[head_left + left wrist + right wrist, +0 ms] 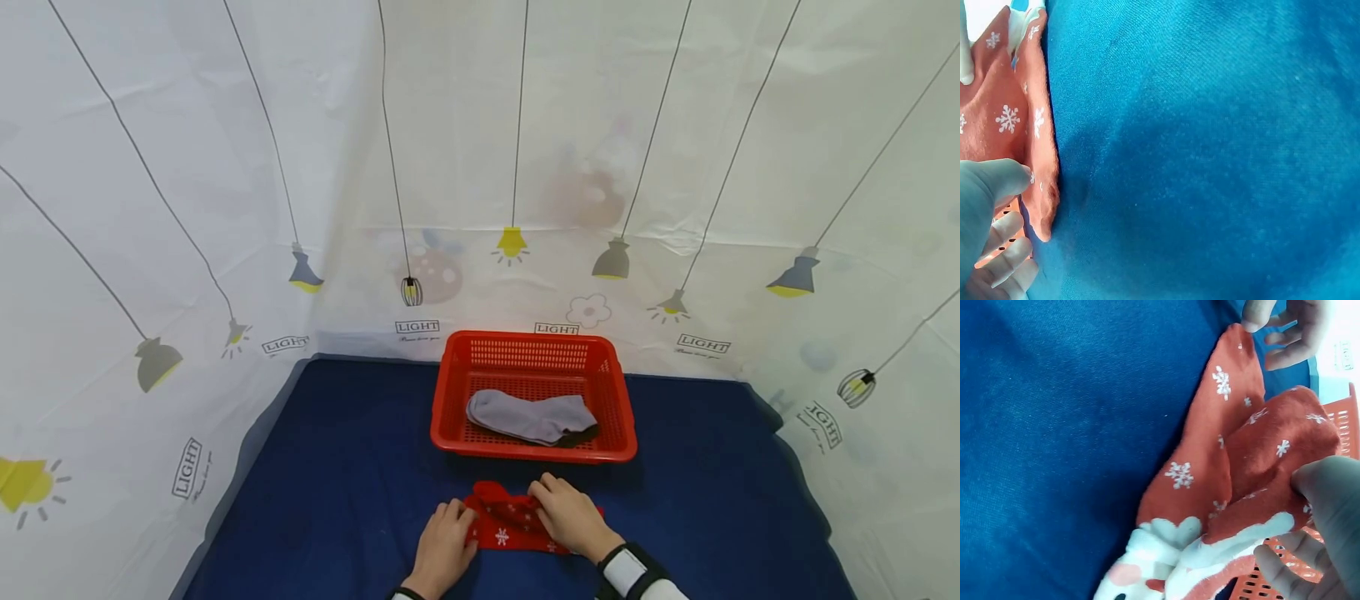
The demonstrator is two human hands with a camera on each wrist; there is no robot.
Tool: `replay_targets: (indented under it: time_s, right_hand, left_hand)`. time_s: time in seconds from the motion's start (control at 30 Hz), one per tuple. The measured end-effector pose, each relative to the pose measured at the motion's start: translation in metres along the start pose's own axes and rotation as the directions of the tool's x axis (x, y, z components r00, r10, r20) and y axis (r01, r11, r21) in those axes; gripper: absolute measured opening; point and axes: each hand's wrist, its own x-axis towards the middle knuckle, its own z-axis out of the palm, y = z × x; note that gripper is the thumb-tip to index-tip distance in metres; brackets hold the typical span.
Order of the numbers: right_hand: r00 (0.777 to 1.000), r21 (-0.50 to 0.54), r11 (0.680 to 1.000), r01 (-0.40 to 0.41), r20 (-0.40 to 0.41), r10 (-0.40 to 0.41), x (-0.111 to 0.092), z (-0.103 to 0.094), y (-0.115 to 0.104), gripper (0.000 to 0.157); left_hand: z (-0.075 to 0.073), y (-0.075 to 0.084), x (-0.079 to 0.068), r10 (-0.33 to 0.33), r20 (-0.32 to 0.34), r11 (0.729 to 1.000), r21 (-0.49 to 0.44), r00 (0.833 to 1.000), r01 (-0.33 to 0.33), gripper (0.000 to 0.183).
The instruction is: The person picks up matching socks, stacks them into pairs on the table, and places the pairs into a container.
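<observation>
Two red socks with white snowflakes (pixel 504 537) lie one over the other on the blue cloth, just in front of the basket. White, patterned cuffs (pixel 1147 553) show at their right end. My right hand (pixel 572 515) pinches the upper sock (pixel 1282 440) between thumb and fingers, lifting it into a fold. At the toe end is my left hand (pixel 444 543), its thumb right at the lower sock (pixel 1225 381) and its other fingers loosely bent, apart from the thumb. The right fingertips are partly hidden behind the fabric in the right wrist view.
A red plastic basket (pixel 442 400) stands behind the socks, close to the back wall. Inside it lies a grey sock pair (pixel 525 417) with a dark part beneath. White sheeting (pixel 480 150) printed with lamps surrounds the blue cloth (pixel 337 467) at the back and sides.
</observation>
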Motion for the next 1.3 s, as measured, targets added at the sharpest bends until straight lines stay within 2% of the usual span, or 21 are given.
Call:
replay_targets:
  time_s: [0.2,0.5,0.7,1.0,1.17,1.3]
  right_hand:
    - [0.999,-0.032,0.999,-0.043,-0.014,0.042,0.0,0.007,0.004,0.019]
    - [0.997,-0.035,0.996,-0.082,-0.014,0.081,-0.001,0.018,0.008,0.021]
    - [0.993,-0.025,0.995,-0.094,-0.068,0.092,-0.002,0.017,0.008,0.018]
    - [0.985,-0.026,0.992,-0.123,-0.127,0.119,-0.014,0.009,0.015,0.014]
    - [0.988,-0.004,0.993,-0.121,-0.093,0.121,-0.021,0.01,0.02,0.015]
    - [0.993,0.007,0.993,-0.114,-0.042,0.114,-0.026,0.013,0.021,0.022]
  left_hand:
    - [-0.001,0.003,0.001,0.01,-0.003,1.0,0.005,1.0,-0.01,0.029]
    - [0.0,0.007,0.002,0.001,0.05,1.0,-0.021,0.999,0.0,0.028]
    - [0.003,0.008,0.006,0.022,0.011,1.0,-0.01,1.0,-0.022,0.03]
    - [0.005,0.009,0.012,0.029,-0.008,0.999,-0.022,1.0,-0.029,0.032]
    - [0.009,0.009,0.014,0.028,-0.021,0.999,-0.019,0.999,-0.029,0.036]
    - [0.012,0.008,0.016,0.014,0.019,0.999,-0.032,1.0,-0.014,0.039]
